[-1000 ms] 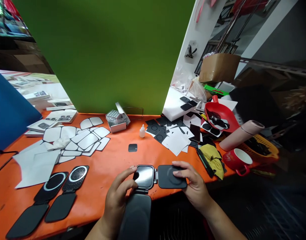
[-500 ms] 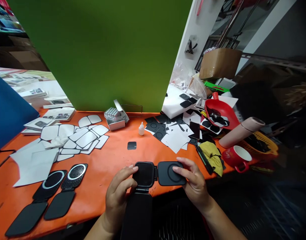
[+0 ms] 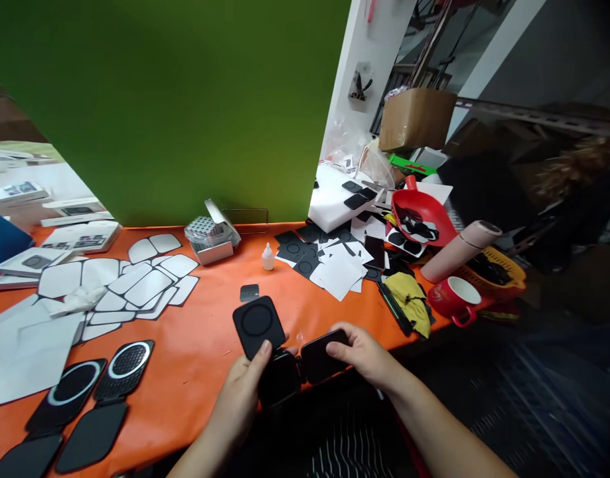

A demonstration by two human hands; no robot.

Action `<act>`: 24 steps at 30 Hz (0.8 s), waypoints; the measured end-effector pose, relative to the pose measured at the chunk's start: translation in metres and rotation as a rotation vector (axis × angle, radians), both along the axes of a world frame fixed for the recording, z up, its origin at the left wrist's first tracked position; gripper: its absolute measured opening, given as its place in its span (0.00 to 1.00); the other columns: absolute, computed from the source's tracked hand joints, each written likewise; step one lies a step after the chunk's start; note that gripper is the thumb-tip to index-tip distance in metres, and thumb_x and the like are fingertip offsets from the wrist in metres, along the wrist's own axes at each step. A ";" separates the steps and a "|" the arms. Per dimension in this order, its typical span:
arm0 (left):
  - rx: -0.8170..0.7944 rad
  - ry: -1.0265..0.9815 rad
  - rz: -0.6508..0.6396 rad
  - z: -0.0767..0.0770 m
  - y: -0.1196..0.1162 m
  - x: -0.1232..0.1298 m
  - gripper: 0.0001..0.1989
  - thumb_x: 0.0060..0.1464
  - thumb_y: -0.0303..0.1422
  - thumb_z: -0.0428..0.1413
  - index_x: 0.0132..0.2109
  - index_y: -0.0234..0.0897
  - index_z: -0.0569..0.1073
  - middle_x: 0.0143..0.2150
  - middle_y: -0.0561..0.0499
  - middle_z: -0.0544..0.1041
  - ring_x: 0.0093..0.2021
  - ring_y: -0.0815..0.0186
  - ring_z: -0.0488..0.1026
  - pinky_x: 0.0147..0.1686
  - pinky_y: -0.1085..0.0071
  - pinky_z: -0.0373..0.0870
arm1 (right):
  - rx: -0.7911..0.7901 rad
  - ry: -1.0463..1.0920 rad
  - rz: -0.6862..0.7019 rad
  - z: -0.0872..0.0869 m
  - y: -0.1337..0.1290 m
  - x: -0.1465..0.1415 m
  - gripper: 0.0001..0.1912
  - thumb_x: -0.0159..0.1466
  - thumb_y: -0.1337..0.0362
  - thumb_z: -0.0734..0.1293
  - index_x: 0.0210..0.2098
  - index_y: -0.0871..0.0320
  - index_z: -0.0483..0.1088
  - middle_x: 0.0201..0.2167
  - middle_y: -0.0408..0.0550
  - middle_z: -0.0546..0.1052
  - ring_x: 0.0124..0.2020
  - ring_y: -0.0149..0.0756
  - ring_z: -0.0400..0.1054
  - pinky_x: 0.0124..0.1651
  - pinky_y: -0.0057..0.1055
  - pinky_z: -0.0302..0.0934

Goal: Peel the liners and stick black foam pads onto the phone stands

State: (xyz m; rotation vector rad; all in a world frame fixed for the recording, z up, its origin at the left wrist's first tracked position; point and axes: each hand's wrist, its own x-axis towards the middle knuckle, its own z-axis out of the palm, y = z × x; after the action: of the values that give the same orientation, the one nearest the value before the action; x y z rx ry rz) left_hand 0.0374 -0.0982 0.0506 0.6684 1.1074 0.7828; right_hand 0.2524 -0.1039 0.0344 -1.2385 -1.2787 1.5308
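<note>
Between my two hands is a black three-panel folding wireless charger, held unfolded above the table's front edge. Its upper-left panel stands up and bears a thin ring mark. My left hand grips that side, thumb on the front near the hinge and some fingers hidden behind. With its thumb on top, my right hand holds the right-hand panel by its outer end. Just beyond the charger lies a small dark square plate. A small white dropper bottle stands farther back.
Two unfolded chargers with white rings lie at the left of the orange table. Behind them are white-faced adhesive sheets and boxes. White and black sheets, a yellow cloth, a red mug and a pink flask crowd the right.
The charger has been turned in my hands: the ringed panel was at the right and is now at the upper left. My left thumb has shifted onto it. The view has swung right.
</note>
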 end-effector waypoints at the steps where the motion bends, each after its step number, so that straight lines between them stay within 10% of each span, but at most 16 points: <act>1: -0.026 -0.027 0.022 -0.001 0.000 0.000 0.22 0.49 0.44 0.52 0.44 0.31 0.73 0.40 0.43 0.77 0.42 0.55 0.72 0.42 0.63 0.69 | -0.023 0.016 -0.002 -0.002 -0.001 -0.001 0.13 0.55 0.55 0.66 0.31 0.59 0.65 0.25 0.41 0.67 0.26 0.29 0.62 0.29 0.25 0.56; 12: -0.041 -0.077 0.135 0.003 -0.007 -0.001 0.21 0.48 0.41 0.55 0.44 0.29 0.73 0.40 0.41 0.77 0.43 0.57 0.72 0.44 0.64 0.69 | -0.070 0.118 -0.025 -0.003 0.000 -0.004 0.13 0.54 0.57 0.67 0.29 0.61 0.65 0.25 0.42 0.68 0.27 0.28 0.63 0.31 0.25 0.56; 18: 0.066 -0.044 0.564 0.004 0.015 -0.039 0.13 0.49 0.35 0.55 0.40 0.33 0.74 0.38 0.46 0.78 0.43 0.64 0.73 0.39 0.75 0.71 | -0.147 0.193 -0.380 -0.010 0.000 0.042 0.14 0.54 0.55 0.67 0.33 0.60 0.66 0.29 0.46 0.72 0.30 0.31 0.66 0.29 0.25 0.59; 24: 0.017 -0.071 0.423 0.005 0.010 -0.034 0.15 0.50 0.37 0.54 0.43 0.35 0.73 0.45 0.44 0.75 0.47 0.60 0.70 0.41 0.69 0.70 | -0.140 0.178 -0.486 -0.005 -0.007 0.052 0.15 0.54 0.54 0.67 0.33 0.59 0.65 0.28 0.45 0.72 0.26 0.30 0.65 0.20 0.20 0.54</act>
State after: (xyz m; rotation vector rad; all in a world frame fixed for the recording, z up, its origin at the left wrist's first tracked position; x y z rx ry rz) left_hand 0.0033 -0.0880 0.0554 0.4190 1.1942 1.1689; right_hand 0.3045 -0.1113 0.0295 -1.3471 -0.6975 1.3488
